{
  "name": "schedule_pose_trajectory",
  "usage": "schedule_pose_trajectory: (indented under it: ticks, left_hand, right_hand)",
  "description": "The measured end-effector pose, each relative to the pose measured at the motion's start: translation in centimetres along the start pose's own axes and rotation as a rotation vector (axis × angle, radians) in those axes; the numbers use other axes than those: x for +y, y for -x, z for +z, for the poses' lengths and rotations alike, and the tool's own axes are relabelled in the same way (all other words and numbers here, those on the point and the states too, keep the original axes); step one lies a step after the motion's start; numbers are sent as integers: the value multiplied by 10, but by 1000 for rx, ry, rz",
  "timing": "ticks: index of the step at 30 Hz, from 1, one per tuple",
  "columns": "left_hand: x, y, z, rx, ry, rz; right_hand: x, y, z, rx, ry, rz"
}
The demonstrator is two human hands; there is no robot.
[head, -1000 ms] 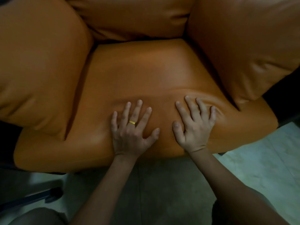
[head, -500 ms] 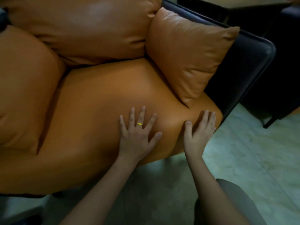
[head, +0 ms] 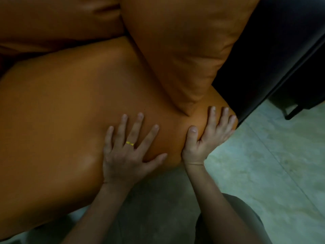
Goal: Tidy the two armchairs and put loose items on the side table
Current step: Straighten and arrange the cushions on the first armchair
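An orange leather armchair fills the view, its seat cushion (head: 70,106) wide across the left and middle. My left hand (head: 128,150), a gold ring on one finger, lies flat on the seat's front edge with fingers spread. My right hand (head: 209,136) presses the seat's front right corner with straight fingers, the thumb on top of the cushion. An orange side cushion (head: 184,50) leans over the seat just above both hands. The back cushion (head: 58,16) sits at the top left. No loose item shows on the seat.
The chair's dark frame (head: 274,55) runs down the right side, with a thin black leg (head: 295,111) on the pale tiled floor (head: 272,164). My knee (head: 233,219) is at the bottom right.
Both hands slid right along the seat's front edge; the right hand went from the middle of the seat to its right corner. The view has shifted right and closer.
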State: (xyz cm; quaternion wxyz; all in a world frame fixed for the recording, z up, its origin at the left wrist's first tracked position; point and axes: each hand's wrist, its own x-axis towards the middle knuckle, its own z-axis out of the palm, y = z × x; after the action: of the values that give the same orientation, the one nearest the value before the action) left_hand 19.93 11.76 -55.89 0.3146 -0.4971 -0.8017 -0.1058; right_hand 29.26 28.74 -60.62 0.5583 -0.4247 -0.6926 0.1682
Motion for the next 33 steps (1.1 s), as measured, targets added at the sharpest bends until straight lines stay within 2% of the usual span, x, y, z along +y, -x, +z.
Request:
schedule_pose_trajectory:
  ticks: [2, 5, 12, 15, 17, 19, 22, 24, 25, 27, 28, 30, 33]
  left_hand:
    - [1, -3, 11, 61, -11, 9]
    - [2, -3, 11, 60, -2, -2]
    - [1, -4, 7, 48, 37, -8]
    - [1, -2, 5, -11, 35, -24]
    - [1, -4, -4, -139, 59, -47]
    - [1, -11, -16, -323, 113, -76]
    - [2, -23, -48, -547, 186, -120]
    - [3, -46, -71, -790, 257, -162]
    - [4, -63, -82, -931, 331, -199]
    - [9, -99, -112, -1157, 535, -266]
    - [14, -116, -131, -1219, 607, -251]
    - [29, -142, -177, -1291, 660, -183]
    - [64, -175, -256, -1336, 745, -221]
  right_hand:
    - [4, -3, 10, 52, 26, -27]
    - [0, -3, 9, 47, 46, -14]
    - [-7, -5, -4, -50, 50, 50]
    - [-11, -5, -17, -157, 75, 62]
    - [-19, -6, -32, -284, 107, 83]
    - [-30, -17, -51, -450, 149, 177]
    - [-59, -45, -87, -824, 174, 372]
    - [-84, -71, -123, -1025, 135, 507]
    - [-100, -84, -144, -1073, 91, 597]
    - [-129, -107, -192, -1111, 67, 731]
    - [-142, -119, -217, -1122, 102, 764]
    - [-164, -144, -270, -1102, 130, 823]
    - [-191, -187, -345, -981, 108, 862]
